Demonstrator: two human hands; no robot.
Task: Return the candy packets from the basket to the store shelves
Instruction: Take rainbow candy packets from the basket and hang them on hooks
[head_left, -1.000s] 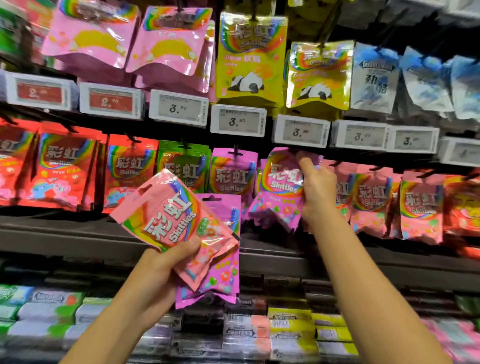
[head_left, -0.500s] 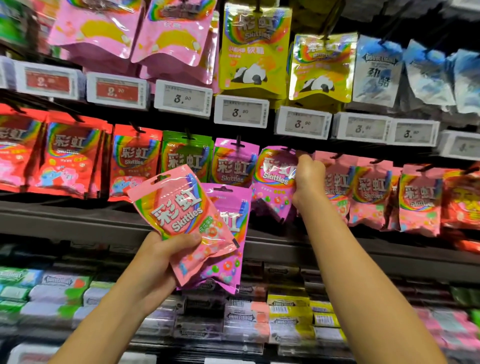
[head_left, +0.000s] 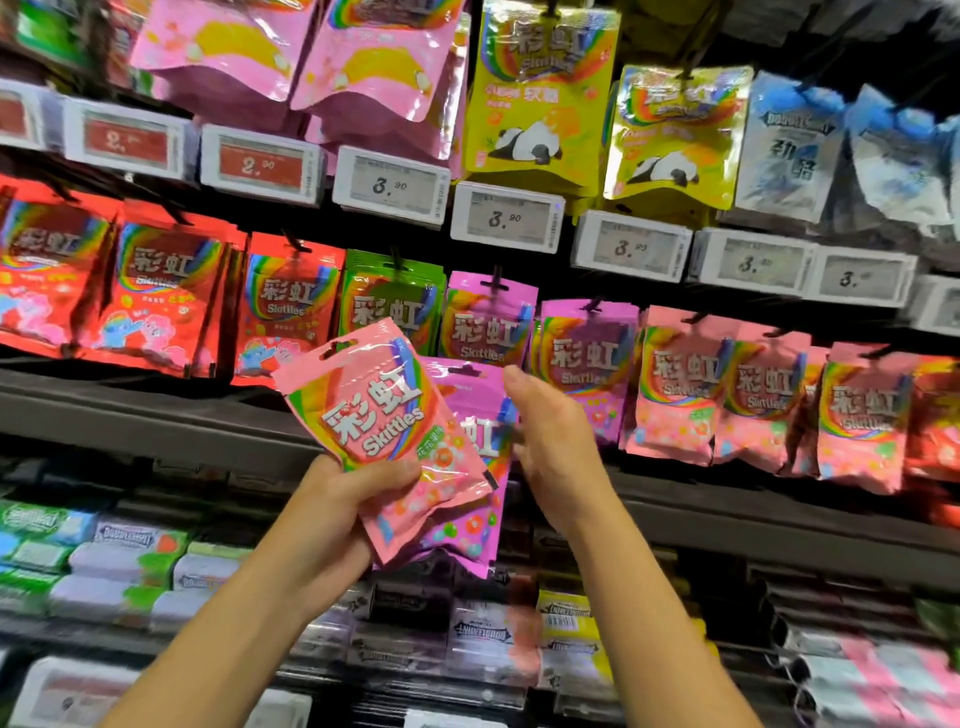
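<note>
The peg row is packed tight: red packets (head_left: 156, 296), a green packet (head_left: 389, 304), purple packets (head_left: 587, 353) and pink packets (head_left: 680, 384) hang edge to edge, no slot between them. Price tags (head_left: 506, 218) jut out right above the hooks, crowding any approach from overhead. Open air sits in front of the packets, above the grey shelf ledge (head_left: 156, 415). There the right hand (head_left: 550, 441) floats with loose fingers, just beside the two packets fanned in the left hand (head_left: 332, 519), which block the way in from the left.
</note>
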